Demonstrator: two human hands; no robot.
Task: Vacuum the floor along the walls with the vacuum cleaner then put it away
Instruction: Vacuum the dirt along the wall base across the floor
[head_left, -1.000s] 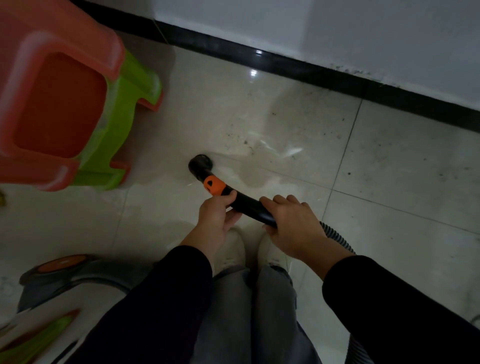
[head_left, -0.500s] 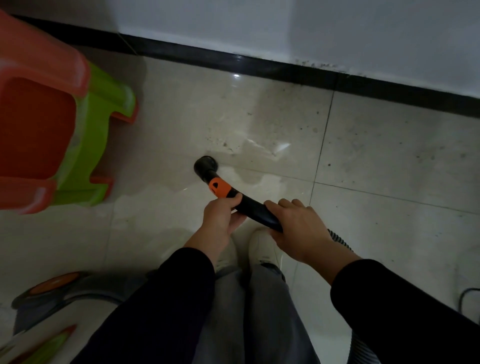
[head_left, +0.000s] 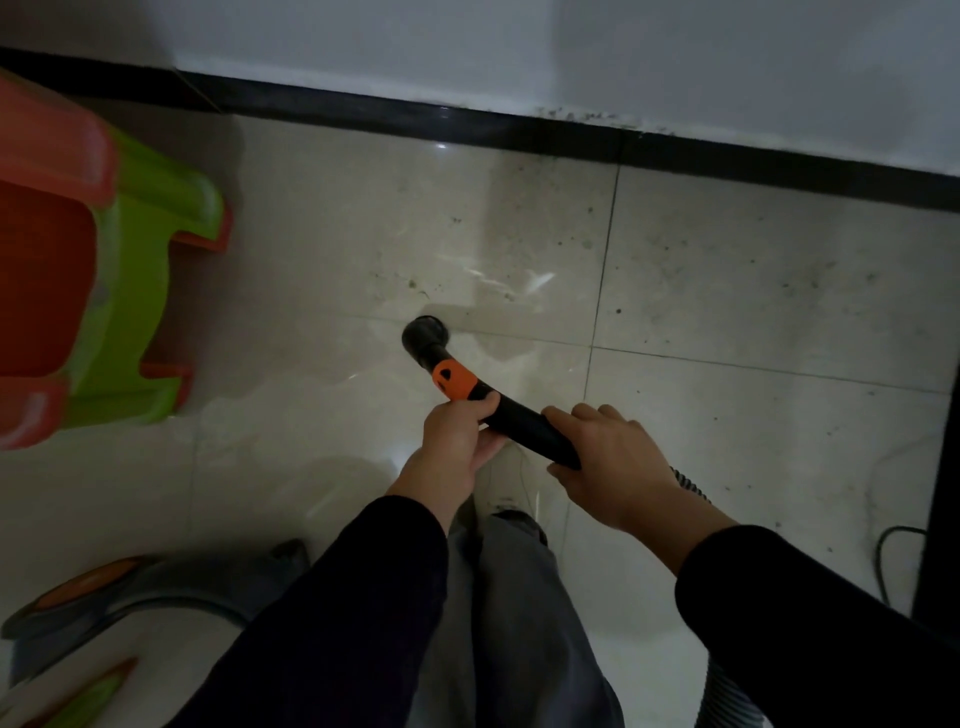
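Vacuuming is unfinished: my left hand (head_left: 457, 436) and right hand (head_left: 613, 462) grip the wand (head_left: 524, 423), with specks (head_left: 675, 270) ahead by the baseboard (head_left: 519, 130).

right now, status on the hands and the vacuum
Left hand and right hand both gripping vacuum handle. Nozzle short of the baseboard. Stacked stools to the left, clear of it.

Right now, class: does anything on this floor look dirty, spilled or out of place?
Yes. Dark specks and grit dot the pale tiles ahead of the nozzle, thickest towards the black skirting. Nothing looks spilled or broken.
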